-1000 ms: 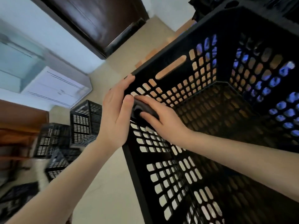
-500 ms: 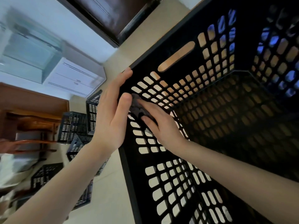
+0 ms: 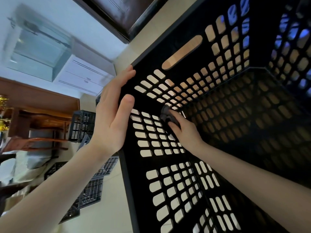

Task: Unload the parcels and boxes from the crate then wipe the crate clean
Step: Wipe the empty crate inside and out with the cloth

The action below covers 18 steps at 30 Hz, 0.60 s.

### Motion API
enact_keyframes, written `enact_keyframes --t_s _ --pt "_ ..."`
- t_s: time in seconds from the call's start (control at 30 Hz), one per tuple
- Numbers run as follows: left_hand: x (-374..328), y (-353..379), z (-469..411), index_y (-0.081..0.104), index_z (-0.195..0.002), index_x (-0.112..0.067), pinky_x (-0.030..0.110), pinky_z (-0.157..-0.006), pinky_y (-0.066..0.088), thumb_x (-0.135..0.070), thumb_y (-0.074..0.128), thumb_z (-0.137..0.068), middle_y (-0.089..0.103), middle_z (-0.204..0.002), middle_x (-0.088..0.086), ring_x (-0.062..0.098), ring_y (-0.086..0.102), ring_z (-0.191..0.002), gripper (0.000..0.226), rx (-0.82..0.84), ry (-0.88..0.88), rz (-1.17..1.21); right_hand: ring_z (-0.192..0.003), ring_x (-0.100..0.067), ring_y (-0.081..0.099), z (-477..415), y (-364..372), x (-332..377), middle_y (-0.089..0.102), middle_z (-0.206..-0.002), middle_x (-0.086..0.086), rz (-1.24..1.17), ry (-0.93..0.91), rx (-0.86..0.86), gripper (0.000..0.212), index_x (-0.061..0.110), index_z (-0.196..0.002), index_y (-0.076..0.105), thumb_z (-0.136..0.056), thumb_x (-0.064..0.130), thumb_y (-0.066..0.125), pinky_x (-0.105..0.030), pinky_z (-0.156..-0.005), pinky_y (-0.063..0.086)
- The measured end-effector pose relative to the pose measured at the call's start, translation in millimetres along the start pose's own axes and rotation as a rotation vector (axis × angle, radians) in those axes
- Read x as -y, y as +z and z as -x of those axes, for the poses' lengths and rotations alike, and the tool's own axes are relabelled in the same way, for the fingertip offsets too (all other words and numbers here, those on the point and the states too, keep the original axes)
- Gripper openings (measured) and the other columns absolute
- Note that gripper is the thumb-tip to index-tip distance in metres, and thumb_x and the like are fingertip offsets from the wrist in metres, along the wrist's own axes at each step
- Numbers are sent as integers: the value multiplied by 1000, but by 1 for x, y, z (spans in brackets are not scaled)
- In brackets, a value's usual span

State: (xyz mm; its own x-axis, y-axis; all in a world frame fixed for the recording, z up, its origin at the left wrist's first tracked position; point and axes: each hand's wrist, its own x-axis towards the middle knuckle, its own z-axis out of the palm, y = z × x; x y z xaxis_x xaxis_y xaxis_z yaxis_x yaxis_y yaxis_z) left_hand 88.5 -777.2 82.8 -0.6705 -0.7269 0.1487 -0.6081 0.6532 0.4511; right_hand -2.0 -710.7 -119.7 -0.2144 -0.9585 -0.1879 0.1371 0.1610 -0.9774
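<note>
The black slotted crate [image 3: 151, 161] fills the right of the view, its open mouth toward the camera. No parcels show inside, so unloading looks done and wiping is the step in hand. The left hand [image 3: 111, 120] braces its corner, fingers straight outside and thumb over the rim. The right hand [image 3: 183, 132] is clamped on a dark grey cloth [image 3: 165, 113] pressed into the inner corner. The next move likely calls for sweeping the cloth along the walls against a firm brace.

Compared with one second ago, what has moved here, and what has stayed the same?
The right hand, gripping the dark cloth, slid deeper into the crate along its inner corner, away from the left hand. The left hand stayed pressed on the crate's rim corner; the cloth was not let go.
</note>
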Motion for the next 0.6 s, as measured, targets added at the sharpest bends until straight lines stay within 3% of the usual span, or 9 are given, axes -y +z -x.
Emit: enact_keyframes --t_s 0.07,0.13,0.23,0.3,0.5,0.6 --pt "1 0 -1 45 -142 -10 52 -113 31 -37 31 -100 46 -149 1 20 39 -140 52 7 4 -4 -123 -9 51 9 5 17 52 -138 5 -70 -56 -8 47 24 -145 41 -99 17 50 -7 -93 39" --pt "1 0 -1 45 -142 -10 52 -114 30 -36 30 -100 46 -149 1 20 38 -140 51 1 7 -11 -117 -7 54 19 11 39 53 -135 6 -142 -151 -1 47 27 -144 42 -99 15 50 -9 -84 48" --pt "2 0 -2 45 -141 -8 52 -113 30 -34 30 -102 46 -149 2 20 38 -140 50 5 30 -26 -122 -8 52 28 18 74 54 -134 4 -179 -378 -13 48 24 -143 44 -97 13 52 -25 -100 46" --pt "2 0 -3 45 -141 -8 52 -113 30 -33 30 -102 46 -149 2 21 39 -140 49 8 38 -34 -125 -8 50 29 20 82 55 -136 1 -203 -455 -27 49 17 -143 45 -96 9 54 -27 -106 41" --pt "2 1 -3 46 -141 -11 52 -113 31 -35 31 -102 46 -148 1 20 39 -139 48 11 15 -36 -137 -7 36 21 21 46 38 -150 2 -146 -297 63 53 24 -148 36 -98 25 54 -32 -113 33" --pt "1 2 -4 46 -141 -12 53 -113 31 -38 32 -102 46 -148 2 21 39 -139 49 10 2 -42 -118 -4 52 14 18 21 49 -140 5 -152 -214 21 52 30 -147 37 -98 22 54 -23 -95 50"
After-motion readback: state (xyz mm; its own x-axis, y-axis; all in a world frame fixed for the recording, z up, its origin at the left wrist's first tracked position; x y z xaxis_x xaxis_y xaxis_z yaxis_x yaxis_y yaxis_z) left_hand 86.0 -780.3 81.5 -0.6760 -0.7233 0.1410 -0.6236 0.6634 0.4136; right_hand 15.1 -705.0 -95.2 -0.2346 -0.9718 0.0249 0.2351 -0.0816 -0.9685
